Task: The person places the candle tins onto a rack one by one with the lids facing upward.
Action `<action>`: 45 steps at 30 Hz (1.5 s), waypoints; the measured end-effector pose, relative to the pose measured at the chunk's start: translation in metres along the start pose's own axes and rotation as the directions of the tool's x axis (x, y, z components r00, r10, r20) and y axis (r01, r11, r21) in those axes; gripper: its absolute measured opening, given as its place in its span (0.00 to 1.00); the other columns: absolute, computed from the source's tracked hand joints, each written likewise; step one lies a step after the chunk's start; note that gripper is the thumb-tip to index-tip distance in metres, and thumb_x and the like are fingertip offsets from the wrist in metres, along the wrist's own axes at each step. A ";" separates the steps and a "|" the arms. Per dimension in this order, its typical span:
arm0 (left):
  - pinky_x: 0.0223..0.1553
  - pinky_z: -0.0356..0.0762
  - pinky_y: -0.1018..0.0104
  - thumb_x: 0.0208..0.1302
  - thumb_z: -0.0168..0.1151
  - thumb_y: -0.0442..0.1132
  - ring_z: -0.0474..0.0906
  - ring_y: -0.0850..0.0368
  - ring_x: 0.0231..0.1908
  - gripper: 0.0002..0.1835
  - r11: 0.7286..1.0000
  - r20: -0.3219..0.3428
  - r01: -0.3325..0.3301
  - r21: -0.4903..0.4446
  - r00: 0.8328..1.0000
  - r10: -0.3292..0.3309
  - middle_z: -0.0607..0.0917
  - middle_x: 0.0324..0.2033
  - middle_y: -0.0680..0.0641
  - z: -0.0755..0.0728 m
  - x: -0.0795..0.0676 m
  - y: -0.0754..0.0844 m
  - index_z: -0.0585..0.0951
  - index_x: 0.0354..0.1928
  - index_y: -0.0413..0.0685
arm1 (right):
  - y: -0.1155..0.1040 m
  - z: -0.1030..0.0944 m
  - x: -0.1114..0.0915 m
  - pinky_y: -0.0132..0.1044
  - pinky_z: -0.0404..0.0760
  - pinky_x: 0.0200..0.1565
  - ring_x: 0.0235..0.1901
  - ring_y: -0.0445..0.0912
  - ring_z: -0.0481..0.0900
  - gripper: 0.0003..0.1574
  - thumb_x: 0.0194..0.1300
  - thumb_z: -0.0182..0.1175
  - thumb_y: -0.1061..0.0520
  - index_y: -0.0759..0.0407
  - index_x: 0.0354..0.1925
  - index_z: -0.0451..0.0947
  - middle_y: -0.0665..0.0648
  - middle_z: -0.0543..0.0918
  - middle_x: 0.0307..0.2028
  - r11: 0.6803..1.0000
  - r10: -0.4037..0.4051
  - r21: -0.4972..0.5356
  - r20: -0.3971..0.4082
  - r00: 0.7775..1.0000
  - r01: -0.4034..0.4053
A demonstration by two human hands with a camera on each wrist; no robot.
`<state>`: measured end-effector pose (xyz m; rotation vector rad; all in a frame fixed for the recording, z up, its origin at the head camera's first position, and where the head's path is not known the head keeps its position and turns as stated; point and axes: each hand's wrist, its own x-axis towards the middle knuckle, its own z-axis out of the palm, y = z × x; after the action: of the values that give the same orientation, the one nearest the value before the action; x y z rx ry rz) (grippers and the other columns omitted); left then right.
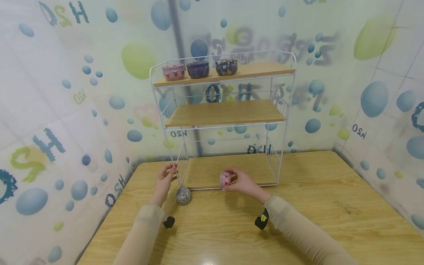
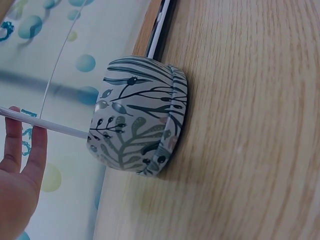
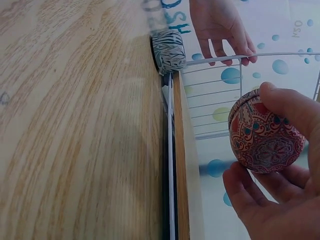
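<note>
Red patterned tin (image 1: 225,180): just below frame centre, tilted.
Right hand (image 1: 244,181): grips that tin.
Left hand (image 1: 164,179): loosely extended fingers at the white rack (image 1: 225,113).
Grey leaf-patterned tin (image 1: 183,196): on the table (image 1: 215,230), lower left of centre.

Backward "H2O" lettering (image 1: 63,16) is repeating across the patterned wall covering (image 1: 99,40). Grey characters (image 1: 245,36) there are showing too faintly to read.

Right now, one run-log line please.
right hand: holds red tin | left hand: at rack post | leaf-print tin: on table | top shelf: three tins
</note>
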<state>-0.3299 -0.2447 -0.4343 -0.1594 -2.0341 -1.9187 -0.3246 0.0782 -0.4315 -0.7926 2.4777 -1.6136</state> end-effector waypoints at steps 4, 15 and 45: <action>0.45 0.80 0.64 0.73 0.55 0.38 0.76 0.46 0.45 0.17 1.000 0.005 0.003 0.011 1.000 -0.003 0.80 0.43 0.55 0.000 0.000 -0.002 0.74 0.55 0.32 | 0.003 0.002 0.001 0.39 0.81 0.44 0.46 0.54 0.77 0.47 0.51 0.75 0.59 0.69 0.65 0.65 0.62 0.77 0.51 1.000 -0.002 0.001 0.006 1.000 0.002; 0.44 0.81 0.65 0.73 0.55 0.37 0.77 0.55 0.42 0.15 1.000 -0.001 0.012 0.006 1.000 -0.012 0.80 0.42 0.58 -0.001 0.003 -0.004 0.75 0.53 0.33 | 0.009 0.004 0.002 0.41 0.81 0.46 0.47 0.52 0.78 0.48 0.50 0.76 0.60 0.69 0.65 0.65 0.63 0.77 0.51 1.000 0.017 0.002 -0.006 1.000 -0.017; 0.46 0.80 0.62 0.73 0.54 0.38 0.77 0.57 0.42 0.16 1.000 0.022 0.024 0.020 0.999 -0.024 0.79 0.47 0.51 -0.002 0.002 0.000 0.75 0.55 0.32 | 0.002 0.011 -0.007 0.45 0.80 0.50 0.56 0.63 0.74 0.48 0.51 0.72 0.65 0.76 0.65 0.60 0.70 0.72 0.56 0.991 0.072 0.113 0.003 0.997 -0.072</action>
<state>-0.3313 -0.2472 -0.4337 -0.1527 -2.0769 -1.9190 -0.3159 0.0735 -0.4397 -0.6797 2.3612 -1.7115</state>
